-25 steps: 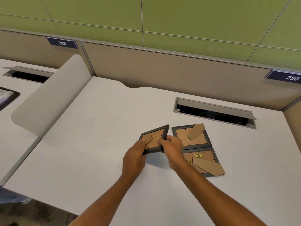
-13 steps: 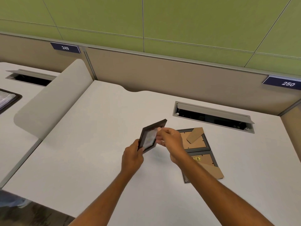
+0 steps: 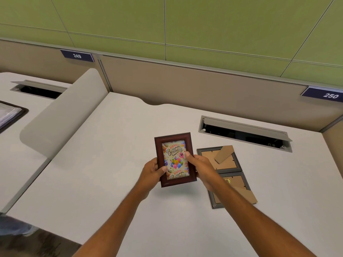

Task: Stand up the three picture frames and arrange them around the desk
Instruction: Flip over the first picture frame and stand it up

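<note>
The red-brown frame is held above the desk, just left of the other two. It is upright in portrait, long axis running away from the person, top edge far. Its glass side faces the camera and shows a "Happy Birthday" card with balloons.

The left hand grips the frame's left edge low down, thumb across the front moulding. The right hand grips the right edge, thumb lying on the glass. The fingers of both are hidden behind the frame.

Two grey frames lie face down on the desk, touching, one beyond the other. The far frame has its cardboard stand raised and pointing away to the right. The near frame is partly covered by the right forearm, and its stand juts past its near right corner.

Beyond them a cable well is sunk in the desk, lid tilted open. Its inside is dark, with small pale fittings at each end.
</note>
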`<state>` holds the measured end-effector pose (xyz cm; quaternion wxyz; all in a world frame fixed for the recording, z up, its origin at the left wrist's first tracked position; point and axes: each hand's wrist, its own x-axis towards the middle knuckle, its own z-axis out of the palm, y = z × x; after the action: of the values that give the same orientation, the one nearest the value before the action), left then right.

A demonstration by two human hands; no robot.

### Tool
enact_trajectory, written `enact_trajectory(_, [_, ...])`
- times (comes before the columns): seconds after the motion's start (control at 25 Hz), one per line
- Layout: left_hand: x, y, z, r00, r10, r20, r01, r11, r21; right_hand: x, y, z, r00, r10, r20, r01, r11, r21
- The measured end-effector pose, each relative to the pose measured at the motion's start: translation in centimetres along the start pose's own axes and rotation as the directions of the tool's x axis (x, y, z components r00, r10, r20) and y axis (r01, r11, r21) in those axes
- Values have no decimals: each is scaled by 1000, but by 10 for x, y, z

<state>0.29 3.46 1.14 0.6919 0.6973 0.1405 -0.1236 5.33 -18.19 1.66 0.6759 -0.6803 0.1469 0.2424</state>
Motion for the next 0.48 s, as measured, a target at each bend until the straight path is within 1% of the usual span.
enact_trajectory(0.08, [1,-1,-1,1000,-18,18,18,1000,12,-1,1,4,1000,0,27,-1,999,37])
enact_trajectory(0.16, [3,-2,-2,999,-28,16,28,1000,15,-2,1,5,1000,-7,23,6,999,50])
enact_trajectory(0.48, [10,-2,-10,994,18,-107,-4,991,130,-2,0,9,1000,0,15,0,999,44])
